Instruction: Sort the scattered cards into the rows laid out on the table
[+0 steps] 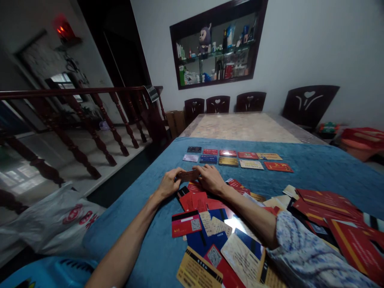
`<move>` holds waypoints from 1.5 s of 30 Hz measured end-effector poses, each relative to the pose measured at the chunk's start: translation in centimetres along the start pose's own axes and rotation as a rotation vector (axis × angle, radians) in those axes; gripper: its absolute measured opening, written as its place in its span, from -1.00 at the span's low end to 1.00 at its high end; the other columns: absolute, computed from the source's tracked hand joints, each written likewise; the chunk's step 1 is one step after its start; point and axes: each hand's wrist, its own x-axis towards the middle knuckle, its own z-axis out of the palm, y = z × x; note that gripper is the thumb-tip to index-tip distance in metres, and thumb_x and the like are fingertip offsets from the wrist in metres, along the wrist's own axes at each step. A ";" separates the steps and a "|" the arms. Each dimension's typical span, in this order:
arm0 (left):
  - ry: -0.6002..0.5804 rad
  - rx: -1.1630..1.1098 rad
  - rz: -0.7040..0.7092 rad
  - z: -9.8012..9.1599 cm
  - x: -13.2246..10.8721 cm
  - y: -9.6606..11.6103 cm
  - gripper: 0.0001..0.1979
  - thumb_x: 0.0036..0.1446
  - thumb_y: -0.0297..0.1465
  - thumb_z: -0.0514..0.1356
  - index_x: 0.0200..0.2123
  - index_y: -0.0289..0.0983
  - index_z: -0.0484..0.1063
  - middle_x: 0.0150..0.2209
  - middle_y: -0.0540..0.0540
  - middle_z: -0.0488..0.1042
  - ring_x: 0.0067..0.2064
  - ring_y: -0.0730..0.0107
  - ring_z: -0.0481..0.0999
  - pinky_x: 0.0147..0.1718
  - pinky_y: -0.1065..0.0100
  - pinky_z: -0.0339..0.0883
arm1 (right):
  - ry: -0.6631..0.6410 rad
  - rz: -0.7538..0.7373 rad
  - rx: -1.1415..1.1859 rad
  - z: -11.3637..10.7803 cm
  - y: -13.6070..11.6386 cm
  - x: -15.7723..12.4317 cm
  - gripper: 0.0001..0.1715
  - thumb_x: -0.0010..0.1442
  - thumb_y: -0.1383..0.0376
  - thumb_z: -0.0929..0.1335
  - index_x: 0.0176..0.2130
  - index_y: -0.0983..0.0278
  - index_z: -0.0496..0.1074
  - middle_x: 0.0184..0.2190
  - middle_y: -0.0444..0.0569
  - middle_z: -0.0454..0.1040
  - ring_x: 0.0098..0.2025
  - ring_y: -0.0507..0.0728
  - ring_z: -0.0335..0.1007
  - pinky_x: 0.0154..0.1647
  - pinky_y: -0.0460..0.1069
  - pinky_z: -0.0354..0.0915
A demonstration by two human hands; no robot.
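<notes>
Between my left hand and my right hand is a brownish card, gripped at its two ends and tilted up. Its print is too dim to read. Just beyond my hands, cards lie in two rows, among them a black card, a white card, a blue card and a gold card. Below my hands spreads a loose heap with a red card, a yellow card and a cream card. My right forearm crosses over part of this heap.
A blue cloth covers the near part of the table. More red cards are heaped at the right. Dark chairs stand around the far side. A white plastic bag and a blue plastic object are at the left.
</notes>
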 end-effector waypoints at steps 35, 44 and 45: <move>0.152 -0.057 0.159 1.7 0.1 1.3 -0.69 0.08 -0.59 0.17 -0.09 -0.23 0.42 -0.20 -0.06 0.55 -0.17 0.35 0.49 -0.13 0.30 0.39 | 0.348 -0.174 0.028 1.0 0.6 0.1 -0.77 0.32 0.13 0.35 -0.17 0.19 0.55 -0.28 0.01 0.59 -0.10 0.20 0.22 -0.11 0.09 0.00; 0.063 0.018 0.029 1.8 0.2 0.8 -0.66 0.08 -0.63 0.10 -0.12 -0.23 0.47 -0.21 -0.07 0.54 -0.14 0.30 0.47 -0.04 0.26 0.39 | 0.096 0.002 -0.006 -0.6 -0.1 -0.3 -0.69 0.30 0.34 0.29 0.02 0.17 0.44 -0.05 0.03 0.55 -0.03 0.22 0.25 -0.10 0.08 0.06; 0.056 0.034 0.011 1.7 0.2 0.8 -0.66 0.08 -0.63 0.10 -0.11 -0.22 0.47 -0.20 -0.07 0.54 -0.13 0.30 0.46 -0.03 0.25 0.38 | 0.074 0.025 -0.016 -0.9 -0.1 -0.4 -0.68 0.30 0.34 0.28 0.03 0.17 0.44 -0.04 0.04 0.54 -0.02 0.22 0.25 -0.10 0.08 0.07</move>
